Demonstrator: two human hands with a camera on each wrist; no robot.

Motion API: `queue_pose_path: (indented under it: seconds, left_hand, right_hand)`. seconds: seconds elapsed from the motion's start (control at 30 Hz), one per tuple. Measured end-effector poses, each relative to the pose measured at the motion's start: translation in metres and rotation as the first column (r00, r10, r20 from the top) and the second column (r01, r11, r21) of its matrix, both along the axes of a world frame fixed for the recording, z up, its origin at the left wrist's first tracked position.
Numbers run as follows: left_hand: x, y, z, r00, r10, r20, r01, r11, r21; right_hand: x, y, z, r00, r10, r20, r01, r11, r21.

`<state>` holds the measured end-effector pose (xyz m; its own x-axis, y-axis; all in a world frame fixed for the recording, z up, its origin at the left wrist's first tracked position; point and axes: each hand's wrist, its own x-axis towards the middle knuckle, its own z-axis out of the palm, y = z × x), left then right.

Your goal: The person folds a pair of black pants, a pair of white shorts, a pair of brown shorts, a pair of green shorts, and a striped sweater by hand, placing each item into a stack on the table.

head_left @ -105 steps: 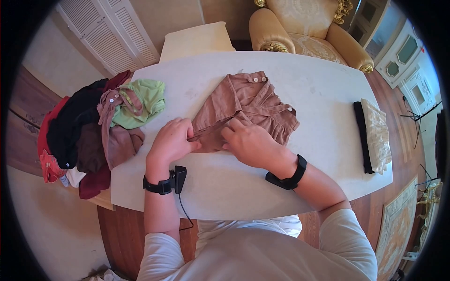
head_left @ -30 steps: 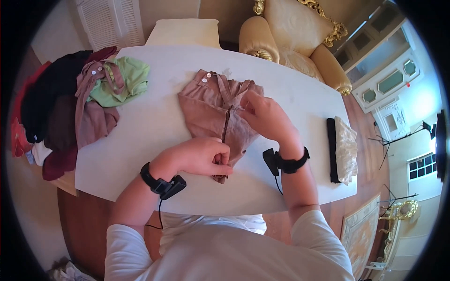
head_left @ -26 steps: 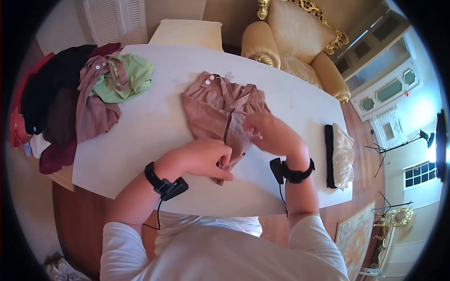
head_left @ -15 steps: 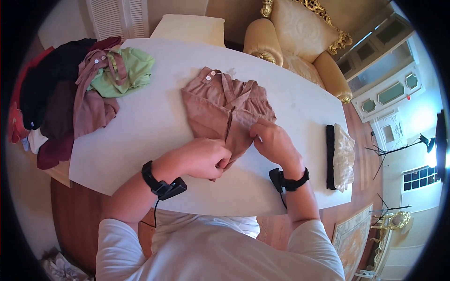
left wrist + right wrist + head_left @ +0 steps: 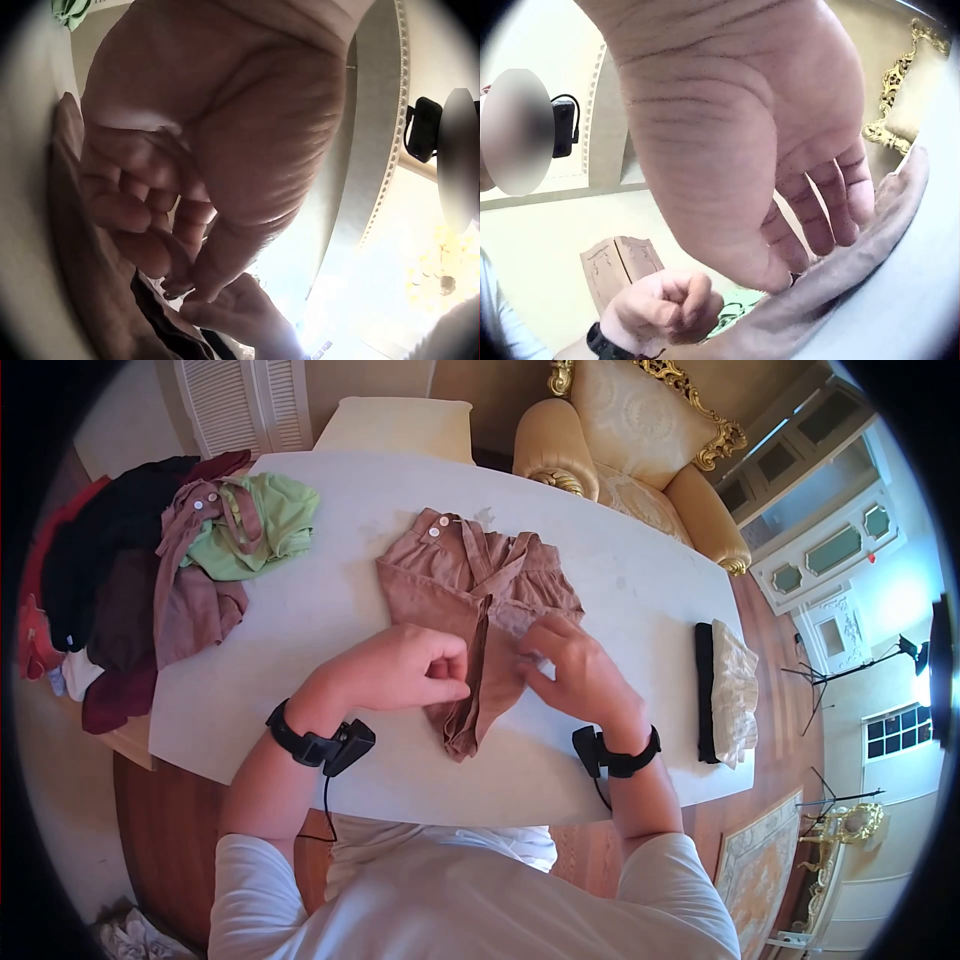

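Brown overalls [image 5: 430,575] with crossed straps and two white buttons lie on the white table [image 5: 350,510], tapering to a narrow end towards the person. A dark gap runs down their middle. Left of that gap, my left hand [image 5: 395,668] hovers over the lower part, its fingers loosely curled with no cloth between them. My right hand [image 5: 580,668] is at the right edge, thumb and fingers apart. In the right wrist view, its fingertips [image 5: 844,232] reach down to the brown cloth [image 5: 832,281]. The left wrist view has the right hand [image 5: 244,315] beyond my left thumb.
A heap of clothes [image 5: 110,580] fills the table's left end, with a light green garment [image 5: 265,525] on top. Folded black cloth [image 5: 705,690] and cream cloth [image 5: 735,695] lie at the right end. Behind the table stand a cream stool [image 5: 395,430] and a gold armchair [image 5: 625,450].
The overalls have turned, their buttoned end now at the upper left. My left hand has come off the narrow lower end, moving up and left. My right hand has shifted slightly left.
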<state>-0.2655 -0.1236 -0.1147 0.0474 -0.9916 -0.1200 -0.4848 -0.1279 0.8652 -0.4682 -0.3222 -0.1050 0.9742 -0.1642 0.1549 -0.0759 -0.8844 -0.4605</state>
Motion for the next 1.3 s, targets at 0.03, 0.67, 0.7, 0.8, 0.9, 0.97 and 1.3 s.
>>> queue_pose_path:
  seconds: [0.03, 0.67, 0.7, 0.8, 0.9, 0.97, 1.3]
  left_hand:
    - [0.002, -0.001, -0.004, 0.998, 0.057, -0.003, -0.057, 0.998, -0.026]
    - [0.015, 0.014, -0.005, 0.954, 0.014, 0.299, 0.019, 0.994, -0.106]
    - [0.015, 0.014, -0.007, 0.941, 0.008, 0.337, 0.035, 0.992, -0.12]
    - [0.011, 0.015, -0.017, 0.912, -0.02, 0.409, 0.082, 0.988, -0.135]
    - [0.01, 0.015, -0.017, 0.9, -0.046, 0.433, 0.112, 0.985, -0.127]
    - [0.01, 0.014, -0.021, 0.894, -0.047, 0.445, 0.116, 0.985, -0.131]
    - [0.01, 0.016, -0.007, 0.9, -0.096, 0.424, 0.146, 0.986, -0.085]
  right_hand:
    - [0.001, 0.003, -0.002, 1.0, 0.027, 0.005, -0.027, 1.0, -0.015]
    - [-0.008, 0.027, 0.008, 0.955, 0.268, -0.129, -0.246, 0.956, 0.162]
    - [-0.009, 0.035, 0.01, 0.946, 0.281, -0.162, -0.252, 0.951, 0.178]
    - [-0.006, 0.044, 0.002, 0.948, 0.28, -0.153, -0.264, 0.957, 0.119]
    - [-0.003, 0.047, -0.004, 0.948, 0.295, -0.118, -0.286, 0.954, 0.085]
    - [0.0, 0.047, -0.008, 0.948, 0.308, -0.077, -0.304, 0.951, 0.058]
    - [0.002, 0.031, -0.001, 0.973, 0.231, -0.019, -0.204, 0.894, 0.398]
